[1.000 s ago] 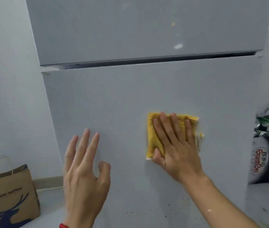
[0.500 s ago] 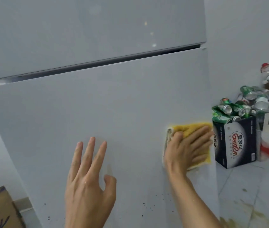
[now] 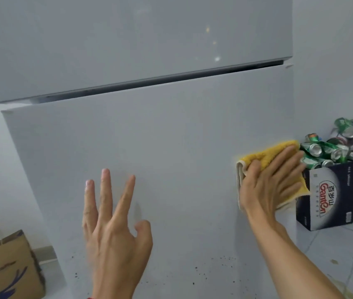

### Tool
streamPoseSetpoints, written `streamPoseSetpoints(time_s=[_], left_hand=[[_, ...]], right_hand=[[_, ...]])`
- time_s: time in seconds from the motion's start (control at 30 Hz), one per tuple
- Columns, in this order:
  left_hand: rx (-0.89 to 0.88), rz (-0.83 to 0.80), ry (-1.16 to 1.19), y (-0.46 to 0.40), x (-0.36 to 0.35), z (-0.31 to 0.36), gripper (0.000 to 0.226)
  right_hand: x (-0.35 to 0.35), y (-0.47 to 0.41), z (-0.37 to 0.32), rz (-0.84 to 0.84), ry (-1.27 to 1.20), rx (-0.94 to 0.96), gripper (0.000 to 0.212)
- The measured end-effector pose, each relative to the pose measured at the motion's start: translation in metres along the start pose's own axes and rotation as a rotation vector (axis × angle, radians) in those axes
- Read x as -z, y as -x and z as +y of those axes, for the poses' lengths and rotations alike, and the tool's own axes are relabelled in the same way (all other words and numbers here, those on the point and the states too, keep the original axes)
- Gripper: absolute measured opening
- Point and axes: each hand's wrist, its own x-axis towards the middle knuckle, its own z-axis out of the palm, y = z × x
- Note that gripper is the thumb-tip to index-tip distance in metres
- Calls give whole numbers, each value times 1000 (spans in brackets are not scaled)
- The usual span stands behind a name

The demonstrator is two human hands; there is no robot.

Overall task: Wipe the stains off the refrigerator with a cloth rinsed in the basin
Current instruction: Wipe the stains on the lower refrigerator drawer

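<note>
**Cloth at the right edge of the lower door**

The right hand presses a folded yellow cloth flat against the refrigerator, fingers spread over it and thumb hooked on its pale left edge. Compared with 1 second ago, the cloth has travelled from the middle of the lower door to the door's right edge, at centre right of the frame, and the fingers now point right rather than up. Since half a second ago it has barely shifted. The left hand hovers at lower centre, empty, fingers apart, much as before; whether it touches the door I cannot tell.

The door is pale grey, with dark specks scattered along its bottom. On the upper door, 3 pale spots sit at upper right of centre. A dark gap separates the 2 doors. White walls flank the refrigerator, and the floor at lower right is pale tile.

At right, a dark carton printed "Ganten" stands on the floor, heaped with crushed green cans. At lower left a brown paper bag stands by the wall; its contents are hidden.
</note>
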Motion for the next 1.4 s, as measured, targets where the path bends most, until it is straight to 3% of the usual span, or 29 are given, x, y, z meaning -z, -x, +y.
streamPoseSetpoints(time_s=[0.17,0.3,0.4,0.47,0.57,0.67,0.77,0.83,0.9,1.0,1.07,1.17,1.27,1.33,1.4], left_hand=[[111,68,125,-13,12,-10,88],[122,222,278,-13,19,-10,84],[31,311,300,-16,23,-12,77],[22,304,277,-13,25,-31,77],[113,249,244,-2,30,-71,83],[134,204,277,13,39,-106,81],[241,164,387,19,44,-133,77],[403,148,401,20,46,-144,70],[615,130,452,22,48,-156,59],[977,176,632,26,47,-170,44],[1099,221,707,30,44,-175,37],[1153,253,680,36,38,-175,49],[1224,345,648,30,31,-165,25],[1219,321,647,31,25,-151,19],[1104,273,669,37,19,-143,22]], right_hand=[[-9,24,-104,-10,165,463,80],[-33,86,-179,-108,217,1016,83],[-41,115,-174,-227,281,1351,84],[-35,104,-137,-226,226,1409,82],[-25,69,-50,-90,235,1072,81],[-17,67,24,3,136,399,84],[-24,91,20,53,-116,-205,79],[-31,114,-9,67,-147,-321,76],[-44,150,-41,40,-69,-142,75],[-65,219,-85,-116,76,336,76],[-78,255,-112,-189,58,560,74],[-97,304,-132,-298,88,912,77],[-113,330,-120,-443,112,1272,88],[-112,318,-101,-479,117,1408,84],[-100,290,-72,-402,89,1422,76]])
